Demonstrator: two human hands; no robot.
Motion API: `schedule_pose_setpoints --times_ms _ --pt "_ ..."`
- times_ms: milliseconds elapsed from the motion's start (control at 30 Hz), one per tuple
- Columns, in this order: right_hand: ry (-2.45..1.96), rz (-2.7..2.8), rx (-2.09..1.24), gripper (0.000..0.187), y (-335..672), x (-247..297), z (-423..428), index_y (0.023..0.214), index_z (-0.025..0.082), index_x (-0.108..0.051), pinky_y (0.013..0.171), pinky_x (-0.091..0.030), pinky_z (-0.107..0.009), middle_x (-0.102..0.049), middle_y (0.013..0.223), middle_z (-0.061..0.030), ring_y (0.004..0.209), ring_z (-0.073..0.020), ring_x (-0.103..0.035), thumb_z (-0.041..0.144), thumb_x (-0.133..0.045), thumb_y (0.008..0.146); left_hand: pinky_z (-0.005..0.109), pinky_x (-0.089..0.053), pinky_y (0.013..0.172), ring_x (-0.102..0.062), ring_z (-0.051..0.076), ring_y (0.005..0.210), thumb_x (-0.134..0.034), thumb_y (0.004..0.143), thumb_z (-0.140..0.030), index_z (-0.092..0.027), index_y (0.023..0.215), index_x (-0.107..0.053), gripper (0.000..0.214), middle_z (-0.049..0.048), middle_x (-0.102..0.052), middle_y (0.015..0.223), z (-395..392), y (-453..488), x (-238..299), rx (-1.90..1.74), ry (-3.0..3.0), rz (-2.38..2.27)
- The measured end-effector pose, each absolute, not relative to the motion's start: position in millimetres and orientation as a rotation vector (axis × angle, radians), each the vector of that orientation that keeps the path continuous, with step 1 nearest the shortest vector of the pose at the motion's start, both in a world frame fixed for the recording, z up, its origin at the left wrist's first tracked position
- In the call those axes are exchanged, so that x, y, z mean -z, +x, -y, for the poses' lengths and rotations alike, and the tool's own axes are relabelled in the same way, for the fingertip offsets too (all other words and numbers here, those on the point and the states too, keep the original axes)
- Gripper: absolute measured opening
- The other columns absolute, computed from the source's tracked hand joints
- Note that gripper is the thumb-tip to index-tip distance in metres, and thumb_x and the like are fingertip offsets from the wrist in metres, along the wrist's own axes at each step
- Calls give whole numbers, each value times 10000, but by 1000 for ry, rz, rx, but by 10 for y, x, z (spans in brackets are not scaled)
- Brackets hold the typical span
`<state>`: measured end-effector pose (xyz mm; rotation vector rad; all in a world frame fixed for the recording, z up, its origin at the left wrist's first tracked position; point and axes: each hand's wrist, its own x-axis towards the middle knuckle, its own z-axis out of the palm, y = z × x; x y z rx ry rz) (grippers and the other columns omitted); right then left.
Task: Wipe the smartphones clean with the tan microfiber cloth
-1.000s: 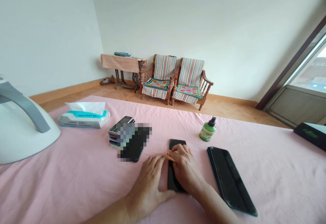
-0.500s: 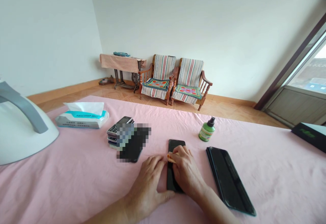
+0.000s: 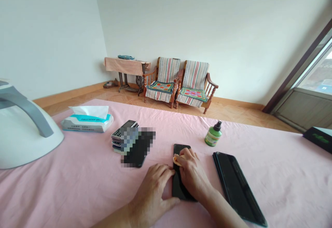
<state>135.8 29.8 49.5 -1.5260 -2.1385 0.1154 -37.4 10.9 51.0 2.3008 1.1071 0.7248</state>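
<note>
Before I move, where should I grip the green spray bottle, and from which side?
The bottle is probably best held around its rounded green body, below the black spray top, coming from the right: it stands upright, the body is broader than the top, and pink cloth shows along that side, while the dark device lies nearer.

Pale walls (image 3: 160, 20) with orange skirting (image 3: 237, 103) above a tan floor (image 3: 228, 111); two wooden armchairs (image 3: 167, 79) in striped covers (image 3: 196, 72) beside a cloth-draped table (image 3: 123, 66); a daylit window (image 3: 317, 74) at right.
</note>
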Motion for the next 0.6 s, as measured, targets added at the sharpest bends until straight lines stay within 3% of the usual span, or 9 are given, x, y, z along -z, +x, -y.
schedule_pose_setpoints --times_ms 333,600 --pt "-1521 2102 -134 352 1372 -509 -336 886 204 -669 813 -407 -328 -555 931 -67 912 -209 -478 -45 -461 750 554 -342 1051 -445 361 1217 -828 599 -183 -170 1207 -504 689 144 -536 1268 -127 -374 -431 -671 2252 -1210" --pt "-1358 2154 -255 369 1369 -496 4 851 201 -666 751 -425 -304 -558 891 -48 833 -185 -483 -70 -452 724 512 -402 991 -511 316 1121 -798 637 -183 -220 1168 -532 595 83 -584 1161 -120 -374 -497 -722 2263 -1146"
